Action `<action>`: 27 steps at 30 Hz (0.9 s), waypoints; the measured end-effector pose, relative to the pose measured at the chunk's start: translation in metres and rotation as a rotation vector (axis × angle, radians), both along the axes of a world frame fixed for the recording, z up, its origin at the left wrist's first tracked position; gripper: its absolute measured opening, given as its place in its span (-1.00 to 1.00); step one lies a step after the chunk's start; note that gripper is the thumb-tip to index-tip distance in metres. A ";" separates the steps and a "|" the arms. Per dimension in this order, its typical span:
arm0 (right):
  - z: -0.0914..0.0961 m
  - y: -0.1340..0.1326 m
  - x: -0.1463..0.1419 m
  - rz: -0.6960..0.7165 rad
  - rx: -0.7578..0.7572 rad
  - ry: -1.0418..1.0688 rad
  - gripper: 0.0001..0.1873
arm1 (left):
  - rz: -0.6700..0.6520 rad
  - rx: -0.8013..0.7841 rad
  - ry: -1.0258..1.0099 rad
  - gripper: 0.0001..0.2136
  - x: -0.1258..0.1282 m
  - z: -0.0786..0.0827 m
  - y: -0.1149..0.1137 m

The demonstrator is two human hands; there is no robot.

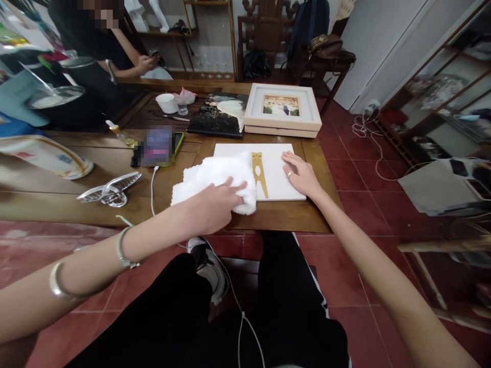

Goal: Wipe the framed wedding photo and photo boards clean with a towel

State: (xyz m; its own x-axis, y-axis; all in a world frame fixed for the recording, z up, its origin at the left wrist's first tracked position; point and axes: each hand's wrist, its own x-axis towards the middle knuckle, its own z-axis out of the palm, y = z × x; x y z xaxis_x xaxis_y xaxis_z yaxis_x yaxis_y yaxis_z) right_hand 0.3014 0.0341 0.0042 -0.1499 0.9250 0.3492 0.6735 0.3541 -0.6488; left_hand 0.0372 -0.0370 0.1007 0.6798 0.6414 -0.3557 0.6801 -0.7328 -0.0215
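Note:
A white flat panel (278, 171) lies face-down near the front edge of the low wooden table (291, 217), with a gold stand piece (260, 174) on it. My left hand (217, 204) presses a fluffy white cloth (215, 176) against the panel's left part, fingers curled over the cloth. My right hand (301, 174) rests flat on the panel's right side, fingers stretched out, a ring on one finger.
A framed photo in a cream frame (283, 110) and a dark photo print (222, 115) lie further back. A phone (157, 148), a silver hair clip (111, 190), a white cup (168, 102) and a small bottle (119, 133) sit to the left. Another person (111, 51) sits behind the table.

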 end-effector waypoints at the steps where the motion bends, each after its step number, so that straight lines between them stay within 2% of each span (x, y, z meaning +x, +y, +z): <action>1: 0.000 0.000 0.000 -0.002 -0.003 0.001 -0.58 | 0.015 -0.023 -0.019 -0.50 -0.002 0.001 -0.002; 3: 0.001 -0.001 -0.001 -0.006 -0.010 0.000 -0.58 | 0.079 -0.037 -0.057 -0.45 -0.004 -0.002 0.007; 6: 0.002 -0.001 -0.002 -0.009 -0.015 -0.009 -0.59 | 0.153 0.042 -0.098 -0.47 -0.007 -0.014 0.043; 9: 0.001 -0.001 -0.001 -0.010 -0.008 -0.011 -0.58 | 0.169 0.140 -0.169 -0.49 -0.012 -0.032 0.084; 12: -0.001 0.000 0.000 -0.010 -0.003 -0.008 -0.58 | 0.147 0.162 -0.194 -0.44 -0.018 -0.042 0.107; 14: -0.002 0.001 0.001 -0.009 0.001 -0.010 -0.58 | 0.108 0.143 -0.176 -0.40 -0.020 -0.039 0.105; 16: -0.002 0.001 0.001 -0.005 0.005 -0.011 -0.58 | 0.072 0.095 -0.160 -0.37 -0.021 -0.030 0.090; 21: -0.001 0.001 0.001 -0.007 0.006 -0.011 -0.59 | 0.030 -0.147 -0.088 -0.40 -0.022 0.012 0.033; 23: -0.001 0.001 0.000 -0.010 0.005 -0.007 -0.59 | 0.012 -0.222 -0.058 -0.42 -0.023 0.026 0.019; 25: -0.002 0.001 0.001 -0.008 0.005 0.003 -0.59 | -0.002 -0.255 -0.046 -0.41 -0.023 0.034 0.016; 27: -0.002 0.001 0.001 -0.007 0.005 0.004 -0.59 | -0.004 -0.232 -0.064 -0.41 -0.023 0.032 0.025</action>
